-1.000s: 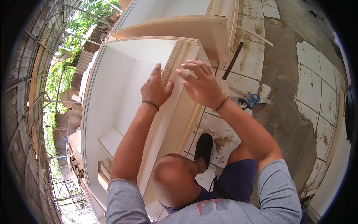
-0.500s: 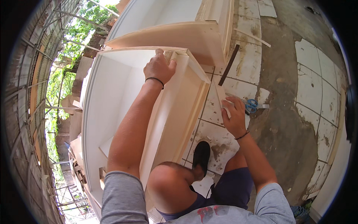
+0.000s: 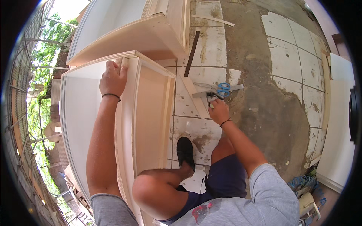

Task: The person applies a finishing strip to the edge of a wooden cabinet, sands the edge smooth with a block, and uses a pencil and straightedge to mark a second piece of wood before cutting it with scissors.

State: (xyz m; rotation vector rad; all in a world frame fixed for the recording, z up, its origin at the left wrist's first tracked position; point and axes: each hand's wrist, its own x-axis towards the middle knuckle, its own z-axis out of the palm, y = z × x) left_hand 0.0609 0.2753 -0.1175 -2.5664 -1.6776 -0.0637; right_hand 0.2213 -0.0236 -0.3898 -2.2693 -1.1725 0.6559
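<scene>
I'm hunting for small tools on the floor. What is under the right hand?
The right hand reaches down onto a dark tool lying on the tiled floor, beside blue-handled scissors. The fingers cover part of the tool, so its kind cannot be told.

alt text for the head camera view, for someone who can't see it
A person's left hand grips the top edge of a pale wooden cabinet lying on a tiled floor, while the right hand reaches down to a dark tool beside blue-handled scissors. One bent knee rests against the cabinet.
</scene>
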